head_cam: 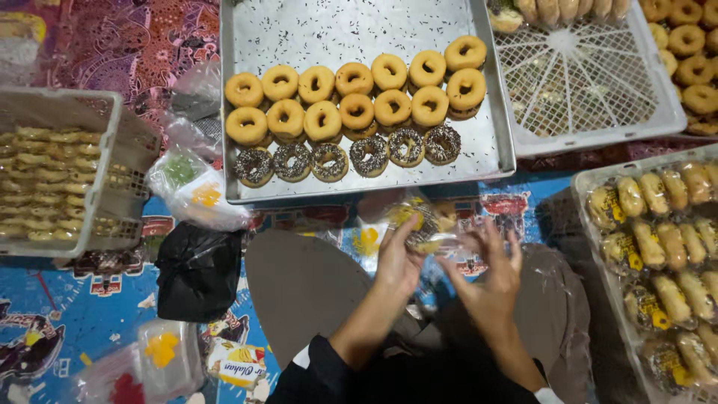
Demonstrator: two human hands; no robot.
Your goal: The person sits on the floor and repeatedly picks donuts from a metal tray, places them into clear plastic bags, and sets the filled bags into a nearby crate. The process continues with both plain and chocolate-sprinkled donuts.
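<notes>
Clear plastic wrapping (422,224), blurred and with yellow showing inside, is held between both hands just below the near edge of the metal tray (479,150). It is pinched by the grip of the left hand (398,258), whose thumb and fingertips are pressed onto its left side. The grip of the right hand (490,273) is spread, its fingers fanned apart at the wrapping's right side; whether they touch it cannot be told. On the tray, plain doughnuts (356,93) are laid in two rows, with a row of sprinkled chocolate doughnuts (349,157) toward the near edge. Wrapped pastries (658,239) are lined in a tray at the right.
</notes>
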